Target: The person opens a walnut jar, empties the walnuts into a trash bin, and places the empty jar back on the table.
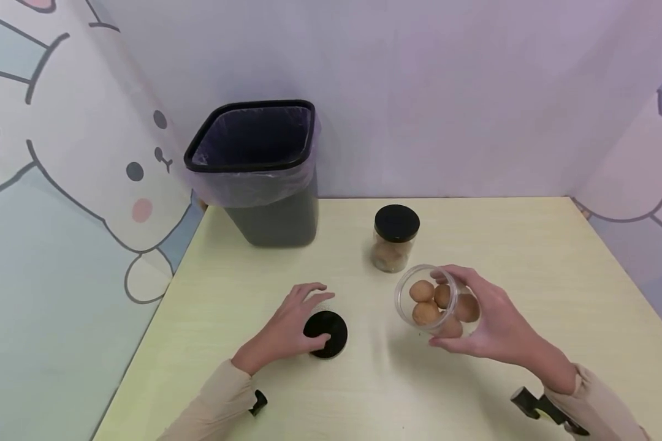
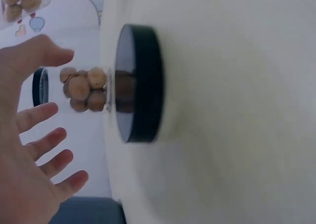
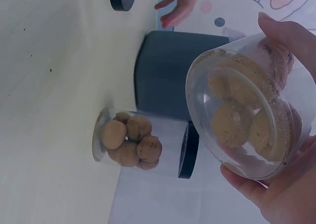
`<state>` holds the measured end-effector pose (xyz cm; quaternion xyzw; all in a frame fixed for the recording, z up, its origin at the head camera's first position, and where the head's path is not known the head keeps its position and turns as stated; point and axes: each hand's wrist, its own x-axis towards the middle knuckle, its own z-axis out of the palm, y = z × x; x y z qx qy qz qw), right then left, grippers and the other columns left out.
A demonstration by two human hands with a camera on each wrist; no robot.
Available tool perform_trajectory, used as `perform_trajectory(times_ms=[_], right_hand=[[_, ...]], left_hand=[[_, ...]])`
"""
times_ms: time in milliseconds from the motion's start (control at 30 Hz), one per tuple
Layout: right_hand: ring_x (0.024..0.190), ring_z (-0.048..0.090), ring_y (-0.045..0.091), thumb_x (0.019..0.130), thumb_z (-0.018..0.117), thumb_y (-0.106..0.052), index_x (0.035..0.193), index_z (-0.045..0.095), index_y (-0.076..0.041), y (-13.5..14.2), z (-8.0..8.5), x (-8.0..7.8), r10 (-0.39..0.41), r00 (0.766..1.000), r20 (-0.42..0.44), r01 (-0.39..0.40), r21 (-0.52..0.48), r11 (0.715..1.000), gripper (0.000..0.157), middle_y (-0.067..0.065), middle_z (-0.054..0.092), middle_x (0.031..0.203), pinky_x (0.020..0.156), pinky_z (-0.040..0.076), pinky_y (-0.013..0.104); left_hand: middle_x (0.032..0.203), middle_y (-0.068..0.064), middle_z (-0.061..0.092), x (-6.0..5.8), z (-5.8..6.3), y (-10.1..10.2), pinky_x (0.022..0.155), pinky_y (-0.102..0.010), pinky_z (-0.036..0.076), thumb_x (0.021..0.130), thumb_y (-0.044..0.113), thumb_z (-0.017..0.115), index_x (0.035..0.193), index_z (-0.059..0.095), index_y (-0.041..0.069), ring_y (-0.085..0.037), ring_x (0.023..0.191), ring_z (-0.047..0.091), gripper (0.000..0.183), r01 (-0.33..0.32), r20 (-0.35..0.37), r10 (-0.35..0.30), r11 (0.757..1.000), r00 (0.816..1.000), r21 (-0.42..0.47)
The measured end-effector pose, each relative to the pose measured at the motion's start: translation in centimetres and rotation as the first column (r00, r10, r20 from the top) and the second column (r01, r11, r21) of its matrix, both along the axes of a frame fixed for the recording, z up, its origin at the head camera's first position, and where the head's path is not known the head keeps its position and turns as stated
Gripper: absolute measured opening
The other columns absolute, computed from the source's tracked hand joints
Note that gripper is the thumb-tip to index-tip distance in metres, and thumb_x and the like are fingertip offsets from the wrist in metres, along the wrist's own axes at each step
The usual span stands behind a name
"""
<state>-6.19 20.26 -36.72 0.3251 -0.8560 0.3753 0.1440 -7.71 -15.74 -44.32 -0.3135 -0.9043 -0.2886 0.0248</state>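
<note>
My right hand (image 1: 499,318) grips a clear jar (image 1: 398,300) above the table, fingers and thumb around its sides. Its uncovered mouth tilts toward the left, and several round brown nuts (image 1: 426,313), resembling walnuts, lie inside. In the right wrist view, the jar's base (image 3: 202,130) faces the camera. My left hand (image 1: 292,324) hovers over a round black lid (image 1: 338,338) lying on the table. Its fingers are spread and loosely bent; the left wrist view shows a gap between them and the lid (image 2: 150,83).
Behind the held jar stands a second clear jar (image 1: 390,254) with a black lid on and similar nuts inside. A dark grey bin (image 1: 276,223) with a translucent liner is at the table's back left. A pale wall (image 1: 447,122) borders the table's back edge.
</note>
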Motion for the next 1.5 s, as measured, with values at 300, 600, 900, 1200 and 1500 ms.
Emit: perform_trajectory(times_ms=[300, 600, 900, 1200, 1500], right_hand=[[0.107, 0.055, 0.012, 0.042, 0.096, -0.026, 0.128, 0.049, -0.005, 0.5, 1.4, -1.1, -0.003, 0.999, -0.04, 0.003, -0.003, 1.0, 0.1, -0.001, 0.06, 0.119, 0.094, 0.034, 0.016], [0.108, 0.056, 0.013, 0.04, 0.096, -0.02, 0.129, 0.048, -0.003, 0.6, 2.3, -2.0, 0.008, 0.997, -0.081, -0.009, -0.021, 1.0, 0.103, 0.003, 0.061, 0.118, 0.094, 0.034, 0.016], [0.104, 0.057, 0.012, 0.038, 0.096, -0.017, 0.127, 0.049, -0.002, 0.5, 3.4, -3.1, 0.022, 0.994, -0.106, -0.025, -0.027, 0.999, 0.102, 0.007, 0.063, 0.116, 0.092, 0.035, 0.016], [0.101, 0.058, 0.012, 0.041, 0.096, -0.019, 0.127, 0.049, -0.004, 0.1, 4.8, -3.8, 0.009, 0.996, -0.084, -0.01, -0.005, 1.0, 0.1, 0.003, 0.062, 0.118, 0.09, 0.036, 0.016], [0.099, 0.058, 0.008, 0.041, 0.096, -0.02, 0.128, 0.049, -0.006, -0.1, 5.6, -4.7, 0.021, 0.992, -0.121, -0.019, 0.016, 1.0, 0.1, 0.0, 0.062, 0.117, 0.089, 0.036, 0.015]], left_hand=[[0.128, -0.009, 0.05, -1.5, 2.5, -2.1, 0.094, -0.043, 0.039, 0.075, 0.015, 0.077, 0.124, 0.058, 0.008, -0.022, 0.122, 0.042, 0.054, -0.074, -0.13, 0.108, 0.967, 0.986, 0.245], [0.122, -0.003, 0.056, -2.1, 4.3, -3.4, 0.096, -0.039, 0.038, 0.075, 0.01, 0.076, 0.121, 0.06, 0.009, -0.023, 0.117, 0.047, 0.049, -0.112, -0.176, 0.18, 0.934, 0.968, 0.34], [0.12, -0.005, 0.056, -2.5, 5.7, -4.2, 0.088, -0.037, 0.042, 0.075, 0.006, 0.075, 0.12, 0.061, 0.011, -0.021, 0.112, 0.05, 0.047, -0.117, -0.215, 0.208, 0.921, 0.954, 0.372], [0.117, -0.008, 0.059, -3.1, 7.0, -5.3, 0.085, -0.037, 0.044, 0.072, 0.001, 0.076, 0.118, 0.061, 0.005, -0.023, 0.107, 0.053, 0.048, -0.122, -0.284, 0.256, 0.901, 0.924, 0.416], [0.114, -0.01, 0.061, -4.0, 8.6, -6.8, 0.085, -0.034, 0.045, 0.07, 0.0, 0.077, 0.115, 0.063, 0.004, -0.025, 0.109, 0.054, 0.047, -0.139, -0.342, 0.316, 0.88, 0.885, 0.455]])
